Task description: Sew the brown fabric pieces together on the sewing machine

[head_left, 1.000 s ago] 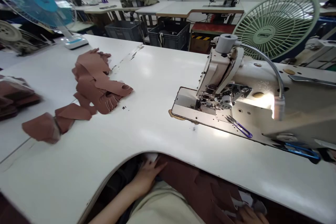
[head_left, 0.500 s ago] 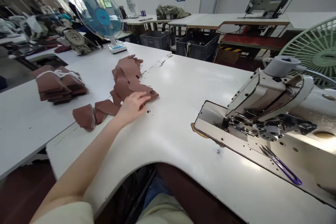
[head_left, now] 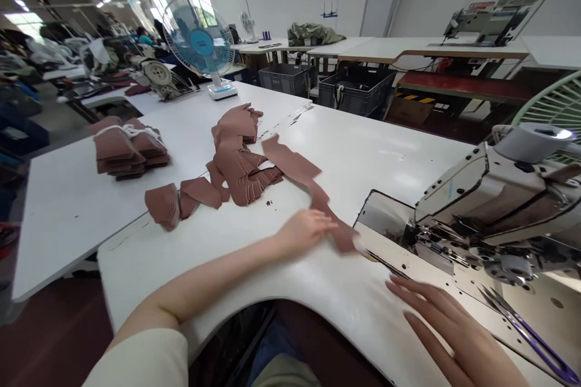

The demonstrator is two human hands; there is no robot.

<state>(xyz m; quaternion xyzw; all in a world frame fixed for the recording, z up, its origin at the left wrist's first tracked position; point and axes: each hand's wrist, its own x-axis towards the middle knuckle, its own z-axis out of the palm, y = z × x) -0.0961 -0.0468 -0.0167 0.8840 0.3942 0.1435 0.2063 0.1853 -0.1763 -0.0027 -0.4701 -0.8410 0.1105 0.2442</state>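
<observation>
My left hand [head_left: 306,231] is closed on the edge of a long brown fabric piece [head_left: 295,164], which trails over the white table toward the sewing machine. Motion blurs these fingers somewhat. To the left, a layered stack of brown fabric pieces [head_left: 236,160] spreads across the tabletop, with smaller cut pieces [head_left: 163,204] beside it. My right hand [head_left: 449,320] is open, fingers stretched apart, at the front edge of the sewing machine's bed. It holds nothing. Purple-handled thread snips [head_left: 529,332] lie on the machine bed to its right.
The sewing machine [head_left: 481,205] stands at the right, a green fan [head_left: 556,100] behind it. Tied bundles of brown pieces [head_left: 129,148] sit on the left table. A blue fan [head_left: 204,48] stands farther back. Grey crates [head_left: 356,94] are beyond the table.
My left hand has moved right from the stack, drawing a long brown fabric piece off it. My right hand has come into view at the lower right. The view has shifted slightly left.
</observation>
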